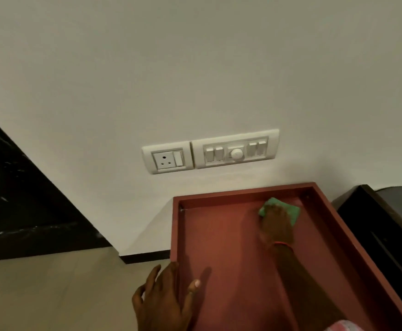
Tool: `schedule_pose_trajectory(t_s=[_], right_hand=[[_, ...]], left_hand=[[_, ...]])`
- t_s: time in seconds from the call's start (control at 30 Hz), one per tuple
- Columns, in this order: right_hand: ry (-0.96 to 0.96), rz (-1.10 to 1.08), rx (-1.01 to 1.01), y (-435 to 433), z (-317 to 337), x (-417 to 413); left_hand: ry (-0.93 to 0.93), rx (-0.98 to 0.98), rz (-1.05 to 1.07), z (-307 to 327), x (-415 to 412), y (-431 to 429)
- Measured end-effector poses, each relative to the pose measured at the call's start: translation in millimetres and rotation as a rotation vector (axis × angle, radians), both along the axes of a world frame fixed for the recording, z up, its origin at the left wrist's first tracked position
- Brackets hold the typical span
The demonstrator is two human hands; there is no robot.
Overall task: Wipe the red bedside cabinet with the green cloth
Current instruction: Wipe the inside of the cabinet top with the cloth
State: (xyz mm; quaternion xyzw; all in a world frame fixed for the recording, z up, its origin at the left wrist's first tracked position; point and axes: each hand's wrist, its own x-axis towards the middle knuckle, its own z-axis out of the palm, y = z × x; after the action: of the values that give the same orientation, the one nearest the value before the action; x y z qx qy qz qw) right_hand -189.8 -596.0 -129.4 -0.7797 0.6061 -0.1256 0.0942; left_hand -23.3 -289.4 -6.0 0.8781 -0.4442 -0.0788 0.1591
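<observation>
The red bedside cabinet (221,235) fills the lower right, its top a shallow recess with a raised rim. A folded green cloth (293,212) lies flat in the far right corner of that recess. My right hand (276,225) presses down on the cloth, and the fingers cover most of it. A red band shows at that wrist. My left hand (164,299) rests on the cabinet's left rim near the front, fingers spread, thumb inside the recess, holding nothing.
A white wall stands right behind the cabinet, with a socket plate (167,159) and a switch panel (235,151) just above it. A dark piece of furniture (381,230) adjoins the right side. Beige floor (52,295) and a black panel (16,199) lie to the left.
</observation>
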Motion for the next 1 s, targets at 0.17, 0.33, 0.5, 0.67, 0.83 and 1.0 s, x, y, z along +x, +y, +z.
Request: schedule_pose_trajectory(t_s=[0.17, 0.33, 0.5, 0.67, 0.83, 1.0], right_hand=[[-0.084, 0.186, 0.097, 97, 87, 134], [0.002, 0.508, 0.132, 114, 104, 155], [0.078, 0.743, 0.219, 105, 107, 125], [0.009, 0.834, 0.201, 169, 100, 77], [0.021, 0.983, 0.200, 178, 99, -38], [-0.080, 0.271, 0.188, 110, 98, -186]], left_hand=[[0.012, -0.090, -0.006, -4, 0, 0], [-0.008, -0.102, -0.063, 0, 0, 7], [-0.089, -0.073, -0.061, 0, -4, 11], [-0.154, -0.065, -0.096, 4, -7, 11], [-0.311, -0.005, -0.313, 8, -17, 10], [-0.262, 0.079, -0.441, 4, -41, 7]])
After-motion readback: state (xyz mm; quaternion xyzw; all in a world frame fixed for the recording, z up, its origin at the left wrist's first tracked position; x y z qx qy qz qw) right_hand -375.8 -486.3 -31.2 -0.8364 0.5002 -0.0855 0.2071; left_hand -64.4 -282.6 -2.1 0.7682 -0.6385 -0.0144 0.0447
